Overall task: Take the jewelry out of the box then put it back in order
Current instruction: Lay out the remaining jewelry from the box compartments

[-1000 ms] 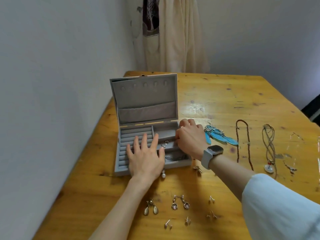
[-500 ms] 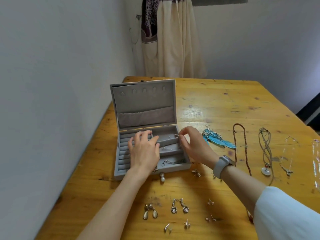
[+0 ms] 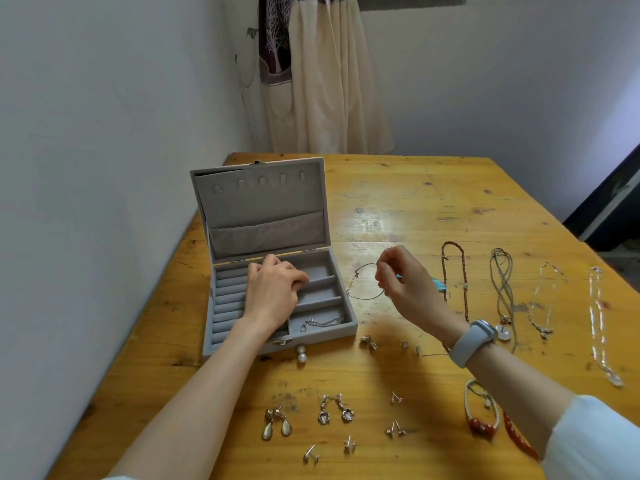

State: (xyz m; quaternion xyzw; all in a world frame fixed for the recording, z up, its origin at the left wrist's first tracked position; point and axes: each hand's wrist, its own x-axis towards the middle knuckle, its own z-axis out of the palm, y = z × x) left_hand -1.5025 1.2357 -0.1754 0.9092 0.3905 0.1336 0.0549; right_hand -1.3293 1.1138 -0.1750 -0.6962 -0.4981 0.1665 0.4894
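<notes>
An open grey jewelry box (image 3: pixel 343 336) stands on the table's left side, its lid upright. My left hand (image 3: pixel 275 294) lies across the ring rolls inside, fingertips curled at a divider; whether it pinches anything I cannot tell. Just right of the box, my right hand (image 3: pixel 403 280) is raised above the table and pinches a thin silver chain bracelet (image 3: pixel 360 285), which hangs in a loop. Another silver chain (image 3: pixel 323 322) lies in the box's front right compartment. Several earrings (image 3: pixel 277 424) lie on the table in front of the box.
On the wooden table (image 3: pixel 398 202), several necklaces (image 3: pixel 502 289) lie in a row to the right. A red bead and cord bracelet (image 3: pixel 481 415) lies by my right forearm. A white wall runs along the left, close to the box. A curtain hangs behind the table.
My right hand has lifted the thin bracelet out of the box and carried it to the right. My left hand has slid further back over the ring rolls.
</notes>
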